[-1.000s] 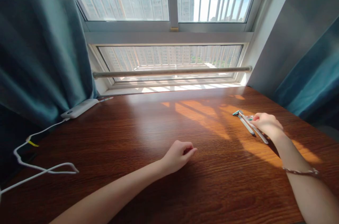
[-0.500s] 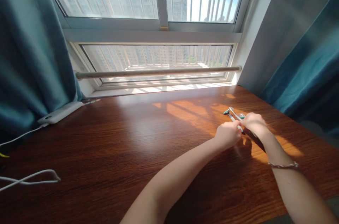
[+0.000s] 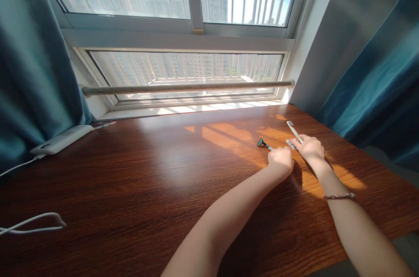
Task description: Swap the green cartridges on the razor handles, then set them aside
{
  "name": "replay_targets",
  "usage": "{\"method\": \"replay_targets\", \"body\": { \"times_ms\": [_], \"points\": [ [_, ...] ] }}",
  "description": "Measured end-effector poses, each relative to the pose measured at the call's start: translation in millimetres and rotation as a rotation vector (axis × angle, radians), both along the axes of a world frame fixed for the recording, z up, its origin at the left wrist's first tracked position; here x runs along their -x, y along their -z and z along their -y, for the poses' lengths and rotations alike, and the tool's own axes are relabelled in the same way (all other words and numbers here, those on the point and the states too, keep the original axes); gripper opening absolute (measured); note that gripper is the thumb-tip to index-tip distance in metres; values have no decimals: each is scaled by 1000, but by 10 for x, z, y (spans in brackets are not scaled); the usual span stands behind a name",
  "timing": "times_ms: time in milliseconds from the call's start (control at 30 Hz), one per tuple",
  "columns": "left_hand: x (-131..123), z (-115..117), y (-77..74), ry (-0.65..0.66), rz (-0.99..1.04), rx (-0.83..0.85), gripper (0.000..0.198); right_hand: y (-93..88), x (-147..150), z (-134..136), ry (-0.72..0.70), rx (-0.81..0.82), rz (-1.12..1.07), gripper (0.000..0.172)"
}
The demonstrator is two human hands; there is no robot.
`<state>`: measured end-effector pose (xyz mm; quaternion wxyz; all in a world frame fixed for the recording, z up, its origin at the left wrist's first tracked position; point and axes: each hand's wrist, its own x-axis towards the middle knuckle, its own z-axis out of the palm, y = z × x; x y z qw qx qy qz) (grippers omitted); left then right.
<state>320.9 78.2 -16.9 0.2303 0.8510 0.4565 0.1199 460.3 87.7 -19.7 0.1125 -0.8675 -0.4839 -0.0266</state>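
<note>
My left hand (image 3: 280,160) is closed round the handle of a razor (image 3: 262,143) whose green head points left, low over the wooden table (image 3: 147,181). My right hand (image 3: 310,149) is closed on a pale toothbrush (image 3: 293,131) that sticks up and away from it. A small clear wrapper (image 3: 290,143) lies on the table between the two hands. Both hands are in the sunlit patch at the table's right.
A white power bank (image 3: 60,139) with a white cable (image 3: 32,223) lies at the table's left by a teal curtain (image 3: 32,63). Another teal curtain (image 3: 376,76) hangs at the right. A metal rail (image 3: 186,88) runs across the window behind the table.
My left hand came across from the table's middle and took the razor, drawing it left. My right hand lifted the toothbrush apart from it. The view has swung right.
</note>
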Motion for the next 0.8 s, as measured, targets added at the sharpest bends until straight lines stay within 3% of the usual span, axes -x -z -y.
{"method": "replay_targets", "body": {
  "times_ms": [100,200,400,467,600,800],
  "points": [
    [194,-2,-40,-40,7,8,23,81,34,-47,37,5,-1,61],
    [527,-18,-118,-30,83,-11,19,113,60,-69,55,-13,0,66],
    [1593,29,-268,-14,287,-31,12,52,248,-60,37,-78,1,67],
    [1978,72,-246,-44,360,-11,11,14,448,-37,-5,-100,-12,65],
    [2571,136,-145,-145,858,346,24,-85,1076,49,-206,-112,-40,55],
    [2931,218,-93,-218,1074,596,37,-107,1994,94,-349,-59,-17,50]
  ]
}}
